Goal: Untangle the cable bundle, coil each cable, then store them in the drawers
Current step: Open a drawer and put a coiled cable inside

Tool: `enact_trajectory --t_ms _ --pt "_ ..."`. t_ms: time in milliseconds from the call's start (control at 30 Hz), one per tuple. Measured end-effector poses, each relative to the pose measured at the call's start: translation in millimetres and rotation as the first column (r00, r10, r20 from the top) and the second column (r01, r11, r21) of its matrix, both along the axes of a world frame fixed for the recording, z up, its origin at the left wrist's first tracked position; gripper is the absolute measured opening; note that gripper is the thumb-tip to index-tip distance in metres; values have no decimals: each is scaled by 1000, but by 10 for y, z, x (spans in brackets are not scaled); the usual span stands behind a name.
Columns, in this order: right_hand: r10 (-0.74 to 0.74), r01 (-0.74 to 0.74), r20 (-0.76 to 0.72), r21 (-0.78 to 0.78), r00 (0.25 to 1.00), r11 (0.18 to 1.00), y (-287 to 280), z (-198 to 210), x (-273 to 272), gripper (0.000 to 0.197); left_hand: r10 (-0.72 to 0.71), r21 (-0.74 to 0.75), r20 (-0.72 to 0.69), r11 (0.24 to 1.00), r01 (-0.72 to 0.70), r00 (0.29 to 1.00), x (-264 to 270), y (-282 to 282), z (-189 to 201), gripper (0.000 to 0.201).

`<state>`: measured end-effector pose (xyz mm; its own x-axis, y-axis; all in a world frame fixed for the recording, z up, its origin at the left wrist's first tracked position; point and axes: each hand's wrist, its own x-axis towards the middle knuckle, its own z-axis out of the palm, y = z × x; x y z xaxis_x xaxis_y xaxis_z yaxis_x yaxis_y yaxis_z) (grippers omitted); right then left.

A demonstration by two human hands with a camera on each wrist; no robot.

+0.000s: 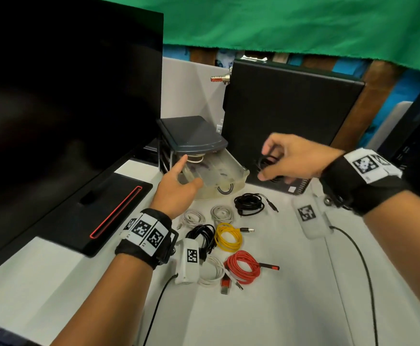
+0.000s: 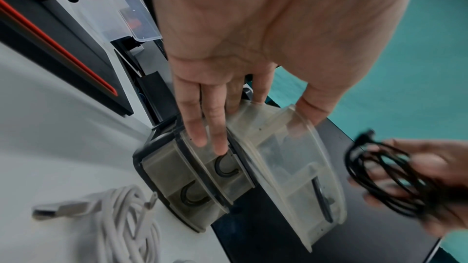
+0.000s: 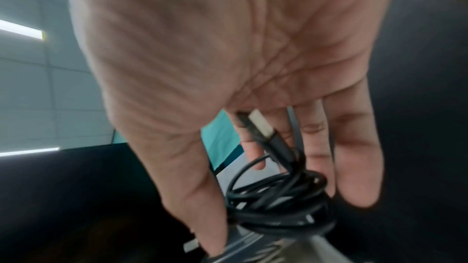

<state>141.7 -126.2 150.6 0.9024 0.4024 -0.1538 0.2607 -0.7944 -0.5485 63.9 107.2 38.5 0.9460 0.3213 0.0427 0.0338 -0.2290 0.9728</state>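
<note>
A small drawer unit (image 1: 191,136) with a dark grey top stands behind the coils, its translucent top drawer (image 1: 231,172) pulled out. A white coil (image 1: 196,159) lies at the back of that drawer. My left hand (image 1: 176,182) rests on the drawer's left side with straight fingers (image 2: 215,127), and its thumb lies on the rim. My right hand (image 1: 278,161) hovers just right of the open drawer and grips a coiled black cable (image 3: 278,197). On the table lie a black coil (image 1: 248,203), a yellow coil (image 1: 228,237), a red coil (image 1: 245,267) and several others.
A large dark monitor (image 1: 66,96) fills the left side, its black base (image 1: 99,211) with a red stripe beside my left wrist. A black computer tower (image 1: 291,108) stands right behind my right hand. The white table (image 1: 291,295) stretches towards me.
</note>
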Motion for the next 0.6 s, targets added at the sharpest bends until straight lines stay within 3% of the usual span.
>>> enact_trajectory --t_ms 133,333,467,533,600 --pt "115 -115 94 -11 989 993 608 101 76 49 1 -32 19 999 -1 1000 7 12 -2 75" --pt "206 -114 269 -322 941 940 996 -302 158 54 4 -49 25 999 -3 1000 2 -8 2 73" --pt "228 -68 491 -322 841 944 1019 -427 65 26 3 -38 38 999 -2 999 18 13 -15 71" --pt "233 -105 456 -290 859 951 1042 -485 39 24 2 -34 46 999 0 999 27 14 -14 71" --pt "265 -180 320 -273 910 945 1034 -549 43 23 10 -34 49 999 -8 999 38 20 -23 72"
